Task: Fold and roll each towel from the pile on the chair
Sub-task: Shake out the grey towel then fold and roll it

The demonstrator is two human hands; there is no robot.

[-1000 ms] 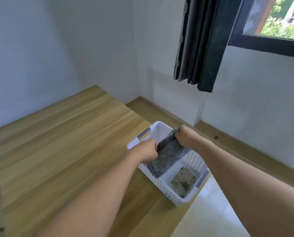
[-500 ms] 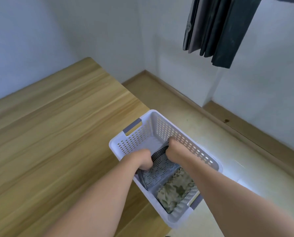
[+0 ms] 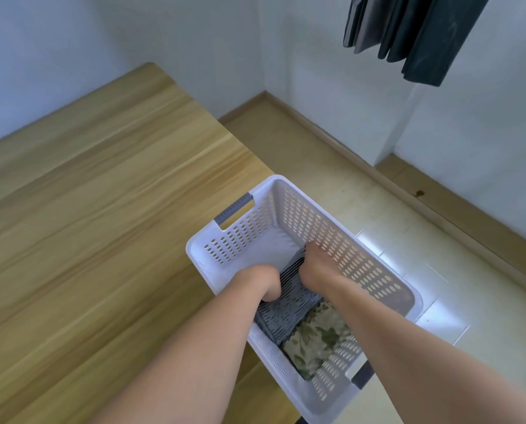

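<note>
A white perforated basket [image 3: 341,234] sits at the table's right edge. Both my hands reach down inside it. My left hand [image 3: 266,284] and my right hand [image 3: 315,266] grip the two sides of a grey striped rolled towel [image 3: 289,307], which lies low in the basket's middle. Beside it, nearer to me, rests a green floral rolled towel [image 3: 315,341]. The far end of the basket shows its bare white bottom. My fingertips are hidden behind the towel.
The wooden table [image 3: 102,224] stretches left and away from the basket. A pale tiled floor [image 3: 378,185] and wooden skirting lie to the right. A dark curtain [image 3: 408,35] hangs at the upper right.
Both hands have lowered the grey towel from above the basket rim down to its bottom. The view has tilted downward, and the window has left the frame.
</note>
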